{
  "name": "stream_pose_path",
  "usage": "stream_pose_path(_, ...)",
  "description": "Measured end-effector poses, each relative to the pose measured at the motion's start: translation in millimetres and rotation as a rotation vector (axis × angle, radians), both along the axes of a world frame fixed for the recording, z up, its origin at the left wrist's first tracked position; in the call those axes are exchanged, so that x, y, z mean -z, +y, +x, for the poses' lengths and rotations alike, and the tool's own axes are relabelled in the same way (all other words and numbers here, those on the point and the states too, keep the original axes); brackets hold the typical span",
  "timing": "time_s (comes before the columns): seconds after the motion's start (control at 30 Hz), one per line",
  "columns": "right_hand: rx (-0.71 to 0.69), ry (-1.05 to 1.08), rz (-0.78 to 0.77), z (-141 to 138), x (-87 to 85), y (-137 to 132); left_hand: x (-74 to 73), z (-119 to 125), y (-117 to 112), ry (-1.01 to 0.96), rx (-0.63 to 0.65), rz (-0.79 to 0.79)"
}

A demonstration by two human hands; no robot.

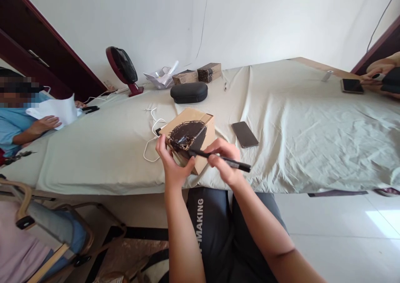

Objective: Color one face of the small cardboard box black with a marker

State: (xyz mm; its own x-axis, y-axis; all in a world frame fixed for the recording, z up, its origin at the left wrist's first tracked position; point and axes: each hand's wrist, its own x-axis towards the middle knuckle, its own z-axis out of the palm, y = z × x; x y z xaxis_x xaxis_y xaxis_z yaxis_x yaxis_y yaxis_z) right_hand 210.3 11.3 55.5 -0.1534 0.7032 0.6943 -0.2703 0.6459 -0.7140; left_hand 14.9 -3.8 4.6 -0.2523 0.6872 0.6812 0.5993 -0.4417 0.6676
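At the near left end of the cardboard box (183, 115), the left hand (173, 164) rests with thumb and fingers spread wide across it, touching; whether they squeeze it cannot be told. On the box's right side, the right hand (229, 175) has its fingers clamped on a black marker (240, 165), whose tip is at the near edge of a dark scribbled patch (192, 133) on the box. The box itself sits on a cloth-covered surface (300, 141). A white cable (144, 151) loops just left of the box, and a smartphone (245, 134) lies to its right, apart from it. Behind the box is a closed black case (189, 92); farther behind it stand two cartons (212, 70) and a plastic bag (161, 79). A desk fan (123, 68) stands behind the box to the left. Well to the box's left, a person in blue (8, 129) holds white papers (64, 110); well to its right, a dark-screened device (352, 86) lies beside another person's hand (373, 70).
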Motion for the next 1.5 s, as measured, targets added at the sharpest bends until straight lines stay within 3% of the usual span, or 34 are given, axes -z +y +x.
stream_pose_path(0.1, 0.156, 0.173, -0.06, 24.2, 6.1, 20.7, 1.9, -2.2, 2.9, -0.015, -0.048, -0.037)
stream_pose_path(0.2, 0.238, 0.067, -0.157, 57.9, 10.9, 44.0, 4.0, -0.5, 7.7, 0.052, -0.207, -0.018)
stream_pose_path(0.27, 0.2, -0.049, -0.239, 78.1, 15.1, 55.4, 2.6, 7.1, 9.6, 0.116, -0.339, 0.078)
stream_pose_path(0.37, 0.026, -0.093, -0.381, 97.9, 22.7, 63.8, -7.0, 30.5, 8.4, 0.193, -0.513, 0.28)
stream_pose_path(0.4, -0.006, -0.108, -0.427, 101.8, 24.8, 64.6, -11.2, 40.7, 7.5, 0.21, -0.479, 0.325)
stream_pose_path(0.47, -0.007, -0.207, -0.501, 107.4, 26.9, 64.0, -17.0, 62.2, 7.1, 0.226, -0.196, 0.311)
stream_pose_path(0.53, 0.003, -0.367, -0.568, 112.3, 27.0, 61.9, -14.9, 82.1, 10.4, 0.198, 0.156, 0.123)
stream_pose_path(0.6, -0.028, -0.5, -0.633, 117.7, 27.7, 60.3, -2.8, 97.8, 17.9, 0.134, 0.338, -0.141)
stream_pose_path(0.7, -0.041, -0.65, -0.69, 125.1, 36.2, 62.1, 27.0, 111.3, 33.0, 0.027, 0.337, -0.383)
stream_pose_path(0.8, 0.13, -0.756, -0.612, 127.2, 53.6, 68.3, 52.6, 114.8, 46.8, -0.082, 0.319, -0.543)
stream_pose_path(0.87, 0.267, -0.842, -0.496, 125.6, 65.1, 71.7, 61.7, 114.5, 53.8, -0.149, 0.307, -0.61)
stream_pose_path(0.97, 0.344, -1.028, -0.375, 120.6, 74.5, 72.9, 66.2, 113.5, 61.2, -0.193, 0.287, -0.658)
stream_pose_path(1.1, 0.398, -1.165, -0.362, 109.3, 73.4, 70.4, 67.3, 113.1, 65.8, -0.209, 0.28, -0.67)
stream_pose_path(1.33, 0.373, -1.173, -0.336, 81.0, 73.3, 73.1, 69.5, 113.0, 65.3, -0.212, 0.299, -0.63)
stream_pose_path(1.5, 0.43, -1.176, -0.365, 70.6, 77.9, 73.2, 71.1, 111.4, 61.9, -0.233, 0.311, -0.576)
